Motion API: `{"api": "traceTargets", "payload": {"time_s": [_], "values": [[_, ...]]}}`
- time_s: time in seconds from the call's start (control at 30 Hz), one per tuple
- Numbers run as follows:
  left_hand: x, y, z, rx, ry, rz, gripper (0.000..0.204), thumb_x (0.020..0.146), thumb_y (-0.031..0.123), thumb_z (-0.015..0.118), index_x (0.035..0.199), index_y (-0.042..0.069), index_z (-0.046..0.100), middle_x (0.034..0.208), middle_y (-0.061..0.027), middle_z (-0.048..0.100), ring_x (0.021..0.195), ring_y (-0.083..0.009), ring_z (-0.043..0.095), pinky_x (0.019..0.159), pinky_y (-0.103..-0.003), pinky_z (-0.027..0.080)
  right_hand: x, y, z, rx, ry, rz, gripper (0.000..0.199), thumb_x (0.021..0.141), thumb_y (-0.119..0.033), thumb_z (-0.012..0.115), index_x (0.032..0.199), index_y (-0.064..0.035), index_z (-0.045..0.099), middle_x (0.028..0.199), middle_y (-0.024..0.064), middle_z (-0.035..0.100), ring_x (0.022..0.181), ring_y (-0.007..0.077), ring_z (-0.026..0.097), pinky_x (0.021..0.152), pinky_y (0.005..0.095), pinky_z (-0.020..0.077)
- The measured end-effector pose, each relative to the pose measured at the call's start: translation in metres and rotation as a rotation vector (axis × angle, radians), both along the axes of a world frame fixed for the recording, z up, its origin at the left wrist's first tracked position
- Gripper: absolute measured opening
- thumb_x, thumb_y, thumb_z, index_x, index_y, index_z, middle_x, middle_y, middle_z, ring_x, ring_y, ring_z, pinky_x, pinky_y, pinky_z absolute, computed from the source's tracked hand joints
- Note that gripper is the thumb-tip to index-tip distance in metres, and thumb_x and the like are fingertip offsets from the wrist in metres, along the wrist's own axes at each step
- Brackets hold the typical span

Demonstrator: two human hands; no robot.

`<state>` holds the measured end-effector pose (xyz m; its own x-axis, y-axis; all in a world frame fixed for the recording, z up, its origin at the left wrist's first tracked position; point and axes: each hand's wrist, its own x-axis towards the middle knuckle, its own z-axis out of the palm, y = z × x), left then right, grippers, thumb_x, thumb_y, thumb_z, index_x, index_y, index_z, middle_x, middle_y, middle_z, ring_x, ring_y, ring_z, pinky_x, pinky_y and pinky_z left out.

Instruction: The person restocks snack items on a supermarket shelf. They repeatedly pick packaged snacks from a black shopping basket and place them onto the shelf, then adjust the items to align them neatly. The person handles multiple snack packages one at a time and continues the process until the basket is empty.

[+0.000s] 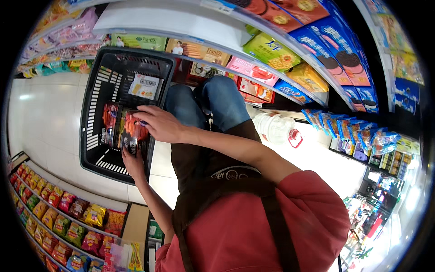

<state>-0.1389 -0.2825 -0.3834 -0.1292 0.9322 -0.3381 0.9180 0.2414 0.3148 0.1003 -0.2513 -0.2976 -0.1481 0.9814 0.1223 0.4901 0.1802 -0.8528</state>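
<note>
A black shopping basket [83, 129] stands on the floor to my left and holds several packages. Inside it, both hands are on a dark snack box [133, 138] with red pictures on it. My left hand [133, 164] grips the box's near end. Over its far end reaches my right hand [159, 123], its fingers curled across the top and side. Another dark and red snack box [109, 119] lies just left of it. At the basket's far end is a white package [145, 86]. The underside of the held box is hidden.
A shelf of biscuit boxes [272, 51] runs ahead of my knees, with a mostly bare white shelf board [158, 19]. A large clear water jug [275, 128] is right of my legs. Bagged snacks [68, 226] fill the lower-left rack. Blue packets [349, 129] hang at right.
</note>
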Motion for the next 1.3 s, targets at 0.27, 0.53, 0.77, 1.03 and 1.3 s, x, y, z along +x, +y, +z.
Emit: {"api": "traceTargets", "payload": {"time_s": [0.27, 0.53, 0.77, 1.03, 1.3], "values": [[0.032, 0.010, 0.037, 0.373, -0.204, -0.116, 0.060, 0.089, 0.016, 0.067, 0.140, -0.003, 0.040, 0.138, -0.0267, 0.046, 0.124, -0.0430, 0.048, 0.104, -0.046, 0.041, 0.124, -0.072, 0.048, -0.028, 0.151, -0.375, 0.046, 0.086, 0.001, 0.058, 0.131, -0.0049, 0.053, 0.125, 0.0182, 0.060, 0.111, 0.0325, 0.063, 0.093, 0.0388, 0.0522], [0.165, 0.037, 0.128, 0.436, -0.626, -0.385, 0.052, 0.088, 0.003, 0.065, 0.135, -0.002, 0.046, 0.132, -0.0243, 0.052, 0.122, -0.0413, 0.051, 0.102, -0.043, 0.042, 0.212, -0.143, 0.091, 0.016, 0.302, -0.809, 0.057, 0.093, 0.006, 0.049, 0.147, -0.0076, 0.039, 0.135, 0.0123, 0.055, 0.114, 0.0191, 0.062, 0.088, 0.0299, 0.0514], [0.301, 0.054, 0.200, 0.548, -0.817, -0.700, 0.050, 0.088, 0.005, 0.065, 0.134, -0.003, 0.046, 0.129, -0.0262, 0.053, 0.121, -0.0423, 0.051, 0.102, -0.041, 0.042, 0.238, -0.152, 0.107, 0.233, 0.034, -0.876, 0.064, 0.088, 0.008, 0.053, 0.148, -0.0019, 0.035, 0.147, 0.0204, 0.041, 0.109, 0.0253, 0.064, 0.085, 0.0312, 0.0543], [0.382, 0.077, 0.180, 0.471, -1.090, -0.632, 0.059, 0.087, 0.011, 0.065, 0.138, -0.007, 0.040, 0.135, -0.0279, 0.050, 0.124, -0.0411, 0.050, 0.105, -0.041, 0.040, 0.237, -0.142, 0.101, 0.239, 0.066, -0.808, 0.061, 0.087, 0.007, 0.055, 0.145, -0.0013, 0.040, 0.154, 0.0226, 0.031, 0.098, 0.0211, 0.067, 0.084, 0.0306, 0.0550], [0.399, 0.063, 0.186, 0.516, -0.932, -0.625, 0.065, 0.082, 0.006, 0.065, 0.139, -0.009, 0.038, 0.133, -0.0304, 0.050, 0.124, -0.0439, 0.050, 0.104, -0.041, 0.043, 0.240, -0.134, 0.088, 0.162, 0.194, -0.817, 0.072, 0.094, 0.000, 0.053, 0.156, -0.0046, 0.017, 0.128, 0.0172, 0.059, 0.105, 0.0159, 0.060, 0.078, 0.0235, 0.0486]]}}
